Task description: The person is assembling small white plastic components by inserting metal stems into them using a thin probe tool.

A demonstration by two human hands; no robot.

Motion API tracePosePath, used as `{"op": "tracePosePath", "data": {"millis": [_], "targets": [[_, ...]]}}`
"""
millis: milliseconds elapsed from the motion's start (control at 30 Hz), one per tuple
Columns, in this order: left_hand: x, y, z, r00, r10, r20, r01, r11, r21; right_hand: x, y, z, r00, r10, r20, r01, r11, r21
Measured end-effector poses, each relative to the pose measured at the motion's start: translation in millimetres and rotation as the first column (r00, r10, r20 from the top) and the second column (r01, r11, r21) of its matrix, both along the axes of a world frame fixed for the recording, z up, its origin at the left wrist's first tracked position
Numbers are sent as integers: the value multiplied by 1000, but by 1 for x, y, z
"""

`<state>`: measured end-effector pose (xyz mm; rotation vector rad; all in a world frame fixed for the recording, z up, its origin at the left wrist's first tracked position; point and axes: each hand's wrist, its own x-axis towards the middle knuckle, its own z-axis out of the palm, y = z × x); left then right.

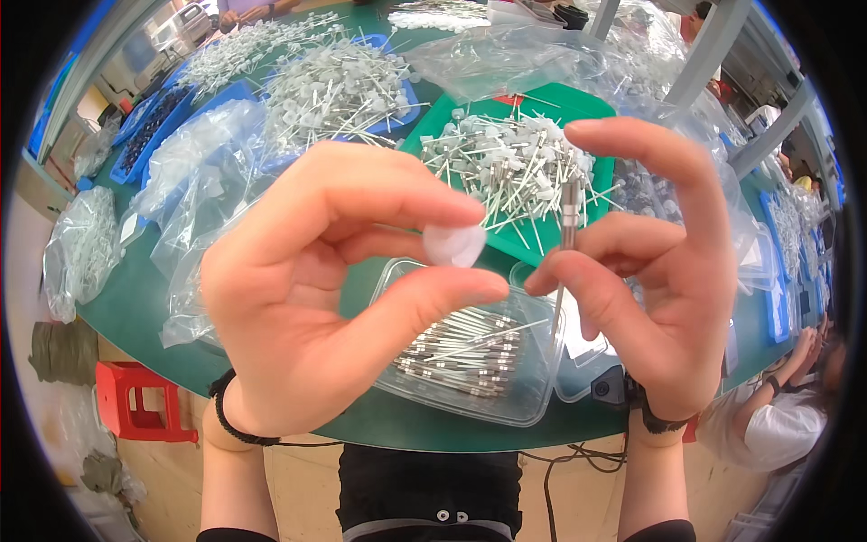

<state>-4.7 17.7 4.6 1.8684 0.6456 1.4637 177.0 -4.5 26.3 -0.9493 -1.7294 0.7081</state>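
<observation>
Pinched between the thumb and index finger of my left hand point(280, 289) is a small translucent white plastic cap point(454, 245). My right hand point(673, 307) grips a thin metal rod point(568, 221) between thumb and fingertips, its index finger raised and curved above. The rod stands roughly upright, with a shiny thicker sleeve at its top end. The two pieces are apart. Below my hands, a see-through plastic box point(524, 415) holds many metal rods point(461, 361) with similar sleeves. Behind them, a green tray point(551, 95) carries a heap of white-capped rods point(510, 167).
A blue tray point(415, 104) piled with white-capped rods stands at the back left, beside crumpled plastic bags point(208, 172). A grey metal post point(709, 54) rises at the back right. A red stool point(144, 402) sits left of the table. Co-workers are at the right and far edges.
</observation>
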Motion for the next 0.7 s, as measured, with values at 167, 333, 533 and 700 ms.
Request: {"op": "tracePosePath", "data": {"millis": [167, 333, 533, 700], "targets": [[-4, 2, -1, 999, -37, -2, 37, 996, -82, 11, 5, -3, 984, 98, 151, -114, 988, 101], [4, 5, -3, 986, -28, 163, 74, 957, -282, 3, 8, -10, 997, -13, -82, 19, 997, 72], [7, 0, -5, 969, -188, 162, 225, 940, -256, 4, 5, 0, 956, 12, -294, -75, 976, -203], [2, 3, -16, 988, -120, -95, 130, 986, 107, -14, 8, -17, 921, 35, -388, -66, 996, -67]]}}
